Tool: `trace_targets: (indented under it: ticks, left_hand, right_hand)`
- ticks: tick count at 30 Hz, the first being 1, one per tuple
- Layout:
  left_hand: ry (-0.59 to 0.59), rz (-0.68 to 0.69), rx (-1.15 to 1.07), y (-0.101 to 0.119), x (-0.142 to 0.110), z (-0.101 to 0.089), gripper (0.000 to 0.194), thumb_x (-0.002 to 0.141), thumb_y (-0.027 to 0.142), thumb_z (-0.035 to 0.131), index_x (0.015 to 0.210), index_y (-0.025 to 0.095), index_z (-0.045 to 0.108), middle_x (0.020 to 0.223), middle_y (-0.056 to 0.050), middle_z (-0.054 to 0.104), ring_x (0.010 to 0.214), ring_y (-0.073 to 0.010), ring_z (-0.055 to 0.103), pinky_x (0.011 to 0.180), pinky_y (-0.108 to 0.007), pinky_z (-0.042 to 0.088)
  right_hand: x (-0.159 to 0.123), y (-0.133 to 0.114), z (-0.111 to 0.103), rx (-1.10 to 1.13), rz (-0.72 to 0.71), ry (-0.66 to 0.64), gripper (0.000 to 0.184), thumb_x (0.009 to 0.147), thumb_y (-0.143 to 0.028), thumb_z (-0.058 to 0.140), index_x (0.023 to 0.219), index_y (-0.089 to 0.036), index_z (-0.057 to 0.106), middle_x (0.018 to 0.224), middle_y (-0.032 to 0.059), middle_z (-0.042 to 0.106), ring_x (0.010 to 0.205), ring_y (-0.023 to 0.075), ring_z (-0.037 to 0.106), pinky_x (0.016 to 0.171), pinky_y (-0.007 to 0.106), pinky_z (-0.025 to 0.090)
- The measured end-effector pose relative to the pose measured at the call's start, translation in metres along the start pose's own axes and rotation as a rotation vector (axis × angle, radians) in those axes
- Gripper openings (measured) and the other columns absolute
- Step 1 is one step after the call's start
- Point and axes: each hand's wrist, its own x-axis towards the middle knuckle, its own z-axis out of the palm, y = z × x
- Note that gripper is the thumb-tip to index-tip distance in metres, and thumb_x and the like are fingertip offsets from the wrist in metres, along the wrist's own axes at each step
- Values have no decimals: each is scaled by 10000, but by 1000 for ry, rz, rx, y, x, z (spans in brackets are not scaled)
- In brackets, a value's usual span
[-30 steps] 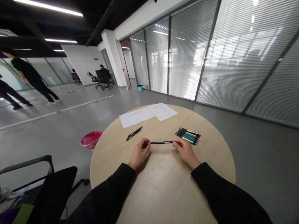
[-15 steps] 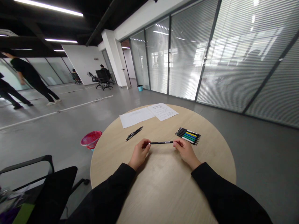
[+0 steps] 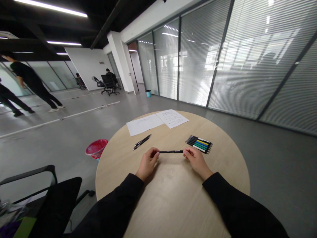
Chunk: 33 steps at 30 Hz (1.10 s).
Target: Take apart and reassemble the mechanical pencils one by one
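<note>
Left hand and right hand pinch either end of one pen, with more pens lying at one o'clock on the counter.

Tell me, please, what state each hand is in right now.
Left hand: closed, pinching one end of the black pen.
Right hand: closed, pinching its other end.
</note>
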Motion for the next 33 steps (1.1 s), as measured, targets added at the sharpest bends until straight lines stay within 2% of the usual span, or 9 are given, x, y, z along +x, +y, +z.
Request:
trace_targets:
  ticks: [14, 33]
  left_hand:
    - [5, -33, -6, 8, -1, 0, 219, 895, 380, 550, 910, 168, 605, 736, -1, 600, 655, -143, 548, 616, -253, 430]
    - [-19, -46, 11, 9, -1, -1, 303, 928, 437, 505, 803, 171, 575, 660, 13, 548, 607, -135, 495, 593, -247, 385]
  right_hand:
    - [2, 9, 2, 8, -32, 30, 284, 892, -436, 580, 912, -179, 699, 814, 57, 674, 687, 199, 600, 621, 300, 473]
    - [1, 6, 1, 4, -12, 18, 331, 920, -481, 539, 816, -187, 650, 731, 33, 627, 642, 180, 571, 587, 280, 443]
